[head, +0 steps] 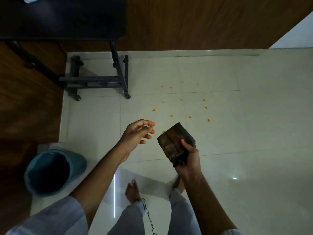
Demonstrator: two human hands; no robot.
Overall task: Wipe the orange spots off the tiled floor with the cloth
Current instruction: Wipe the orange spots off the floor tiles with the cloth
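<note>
Several small orange spots [189,117] dot the white tiled floor [237,133] ahead of me, spread between the table base and the middle tiles. My right hand [188,160] grips a folded dark brown cloth [174,141], held up above the floor, thumb across its lower edge. One orange spot shows just past the cloth's left corner. My left hand [138,133] hovers to the left of the cloth, palm up, fingers loosely curled and holding nothing. The two hands are apart.
A blue bucket [50,172] stands on the floor at my lower left. A dark table [64,17] on a wheeled metal base [94,80] sits at the back left. Wooden panels [194,22] line the far wall and the left. My bare feet [133,190] are below.
</note>
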